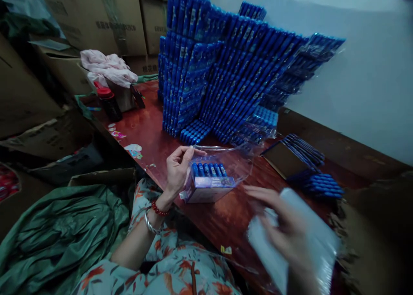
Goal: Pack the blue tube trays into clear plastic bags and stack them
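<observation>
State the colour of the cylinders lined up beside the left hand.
The cylinders are blue; the head view, the only one, shows them best.

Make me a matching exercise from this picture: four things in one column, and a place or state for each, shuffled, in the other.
Column one
1. Left hand
2. Right hand
3. Purplish box
4. Red-capped bottle

Column two
A. Showing a row of blue cylinders
B. On the table, near the bundled pale pink cloth
C. Pinching the edge of the clear plastic
D. Blurred, over the whitish plastic sheets

Right pairs: 1-C; 2-D; 3-A; 4-B
</observation>
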`<state>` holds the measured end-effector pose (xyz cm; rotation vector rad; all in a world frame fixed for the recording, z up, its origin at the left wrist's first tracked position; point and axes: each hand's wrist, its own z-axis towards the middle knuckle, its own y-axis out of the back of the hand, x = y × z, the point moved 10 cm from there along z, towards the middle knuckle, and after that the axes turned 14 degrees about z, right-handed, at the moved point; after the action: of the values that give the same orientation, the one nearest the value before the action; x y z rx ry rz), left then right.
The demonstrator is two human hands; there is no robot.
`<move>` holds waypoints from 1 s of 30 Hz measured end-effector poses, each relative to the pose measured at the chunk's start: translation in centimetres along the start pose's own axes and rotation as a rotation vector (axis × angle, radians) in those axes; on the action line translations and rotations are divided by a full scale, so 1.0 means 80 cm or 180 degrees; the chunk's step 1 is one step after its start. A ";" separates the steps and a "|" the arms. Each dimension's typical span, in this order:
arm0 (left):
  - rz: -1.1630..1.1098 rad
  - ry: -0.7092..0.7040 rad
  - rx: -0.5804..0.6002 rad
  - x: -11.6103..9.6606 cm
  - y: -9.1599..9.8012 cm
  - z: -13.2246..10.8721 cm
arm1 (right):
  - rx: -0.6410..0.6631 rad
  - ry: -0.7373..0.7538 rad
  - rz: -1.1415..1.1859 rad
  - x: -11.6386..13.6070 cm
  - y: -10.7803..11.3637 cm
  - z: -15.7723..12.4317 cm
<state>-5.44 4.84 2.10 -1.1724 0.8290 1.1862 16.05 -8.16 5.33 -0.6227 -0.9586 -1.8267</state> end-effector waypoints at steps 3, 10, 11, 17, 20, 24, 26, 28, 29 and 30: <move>0.0105 -0.0040 0.0019 -0.001 0.002 -0.008 | 0.0946 0.0589 -0.1075 -0.004 -0.100 -0.013; 0.1064 -0.0324 0.0981 0.014 -0.032 -0.071 | 0.0693 0.0453 -0.1607 -0.065 -0.154 0.010; 0.1152 -0.0442 0.1075 0.018 -0.038 -0.082 | 0.0656 0.0490 -0.1430 -0.066 -0.149 0.012; 0.1488 -0.2460 0.1603 0.002 -0.079 -0.151 | 0.0190 0.0338 0.0203 -0.078 -0.097 0.004; 0.1664 -0.2843 0.1564 0.002 -0.080 -0.159 | -0.0982 -0.0392 0.1030 -0.115 -0.045 -0.004; 0.2066 -0.3221 0.1745 0.002 -0.087 -0.169 | -0.2232 -0.1146 0.2227 -0.158 -0.002 -0.014; 0.2369 -0.3447 0.2016 0.007 -0.096 -0.180 | -0.1997 -0.1564 0.2415 -0.165 -0.008 0.003; 0.2657 -0.3523 0.2298 0.016 -0.102 -0.188 | -0.1556 -0.1771 0.1972 -0.158 -0.011 0.020; 0.2794 -0.3490 0.2425 0.022 -0.102 -0.190 | -0.1420 -0.1713 0.1606 -0.151 -0.008 0.027; 0.2906 -0.3432 0.2508 0.026 -0.100 -0.191 | -0.1352 -0.1582 0.1246 -0.143 -0.003 0.031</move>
<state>4.13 -9.17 -1.55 0.6000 0.8156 1.6880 20.64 -0.24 -1.93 -1.4700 -0.6852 -1.5489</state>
